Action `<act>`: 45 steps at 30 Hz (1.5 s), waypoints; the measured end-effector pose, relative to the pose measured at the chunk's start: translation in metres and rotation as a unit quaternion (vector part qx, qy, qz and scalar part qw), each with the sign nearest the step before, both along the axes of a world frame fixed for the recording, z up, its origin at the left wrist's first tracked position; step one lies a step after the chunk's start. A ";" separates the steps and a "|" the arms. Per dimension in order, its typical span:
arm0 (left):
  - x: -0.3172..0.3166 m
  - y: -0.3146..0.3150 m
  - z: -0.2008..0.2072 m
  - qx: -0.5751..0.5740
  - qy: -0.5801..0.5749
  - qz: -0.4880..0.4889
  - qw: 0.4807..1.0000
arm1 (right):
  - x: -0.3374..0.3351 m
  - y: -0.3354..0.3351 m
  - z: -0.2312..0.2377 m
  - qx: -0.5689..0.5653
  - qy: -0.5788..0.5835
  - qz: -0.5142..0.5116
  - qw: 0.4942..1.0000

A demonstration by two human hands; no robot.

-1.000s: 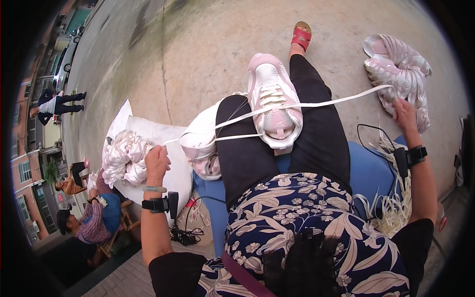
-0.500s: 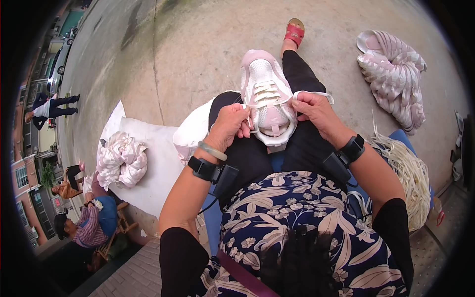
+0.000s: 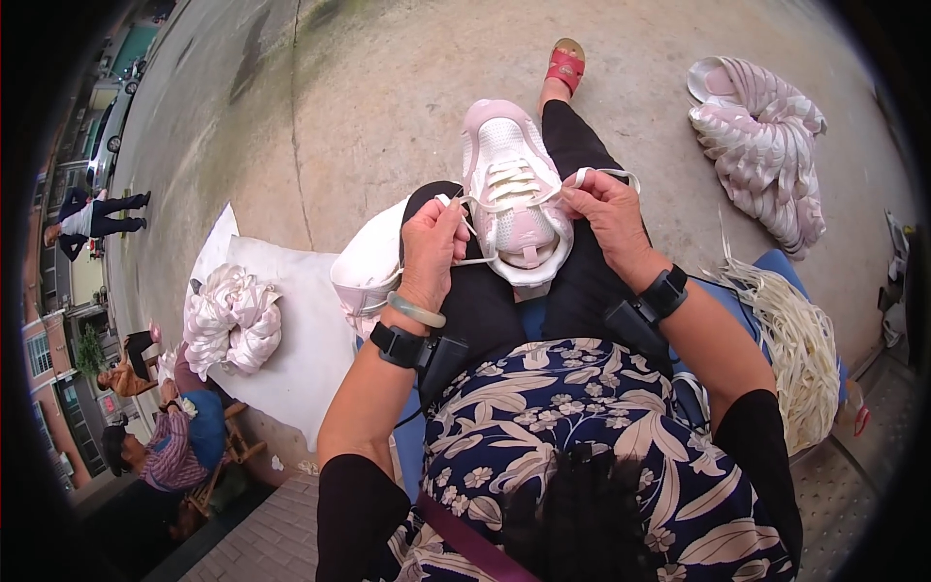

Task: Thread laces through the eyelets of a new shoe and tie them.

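A white and pale pink sneaker (image 3: 515, 184) rests on my thighs, toe pointing away from me. White shoelace (image 3: 509, 206) crosses its tongue in several rows. My left hand (image 3: 433, 242) is closed on one lace end at the shoe's left side, a length of lace hanging beside it. On the opposite side my right hand (image 3: 608, 213) pinches the other lace end, which loops out past the fingers. Both lace ends stretch from the upper eyelets to my hands. Another white and pink shoe (image 3: 362, 288) lies left of my thigh, partly hidden.
A ring of pink-white shoe pieces (image 3: 233, 320) sits on a white sheet (image 3: 291, 378) at the left. A larger bundle (image 3: 761, 155) lies on the concrete at the right. Loose laces (image 3: 800, 359) are piled by my right side. Other people (image 3: 175, 436) are at the far left.
My left hand has drawn back slightly from the shoe, its lace end showing more. The right hand keeps its pinch. The whole view has shifted a little.
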State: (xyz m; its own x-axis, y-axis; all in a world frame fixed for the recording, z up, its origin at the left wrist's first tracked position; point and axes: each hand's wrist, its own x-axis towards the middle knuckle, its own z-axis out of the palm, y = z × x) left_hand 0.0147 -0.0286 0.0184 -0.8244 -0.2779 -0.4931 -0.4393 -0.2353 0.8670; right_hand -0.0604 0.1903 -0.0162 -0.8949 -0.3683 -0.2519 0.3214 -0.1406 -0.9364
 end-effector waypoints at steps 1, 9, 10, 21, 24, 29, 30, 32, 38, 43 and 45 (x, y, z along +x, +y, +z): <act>0.002 0.003 -0.002 -0.005 0.007 0.006 1.000 | 0.000 0.000 -0.001 0.005 0.005 -0.005 1.000; 0.005 0.014 0.000 0.016 0.046 0.009 0.999 | 0.005 -0.010 0.003 -0.020 0.033 -0.056 0.998; 0.005 0.015 -0.001 0.011 0.049 0.010 0.999 | 0.005 -0.011 0.002 -0.005 0.044 -0.061 0.997; 0.006 0.016 -0.003 -0.016 0.076 0.006 0.997 | 0.003 -0.017 0.007 0.234 0.432 -0.001 0.871; 0.003 0.019 -0.003 -0.038 0.090 0.017 0.995 | 0.002 -0.016 0.007 0.268 0.479 -0.011 0.836; 0.001 0.019 -0.007 -0.053 0.106 0.025 0.993 | 0.011 -0.005 0.014 0.315 0.277 0.011 0.908; 0.001 0.018 -0.008 -0.054 0.106 0.027 0.993 | 0.015 -0.005 0.017 0.316 0.291 0.023 0.903; 0.002 0.017 -0.010 -0.055 0.109 0.024 0.992 | 0.021 -0.007 0.025 0.299 0.300 0.038 0.905; 0.000 0.018 -0.010 -0.039 0.110 0.024 0.993 | 0.027 -0.023 0.034 0.228 0.394 0.073 0.887; 0.000 0.017 -0.012 -0.041 0.117 0.021 0.992 | 0.032 -0.045 0.040 0.153 0.058 0.177 0.970; 0.000 0.018 -0.012 -0.037 0.119 0.020 0.992 | 0.031 -0.051 0.036 0.153 0.031 0.177 0.972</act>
State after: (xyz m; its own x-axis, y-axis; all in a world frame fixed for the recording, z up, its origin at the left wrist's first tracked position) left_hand 0.0143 -0.0102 0.0064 -0.9024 -0.3407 -0.2638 -0.2125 -0.1807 0.9603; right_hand -0.0291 0.1390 0.0197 -0.7424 -0.5729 -0.3473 0.2399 0.2567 -0.9362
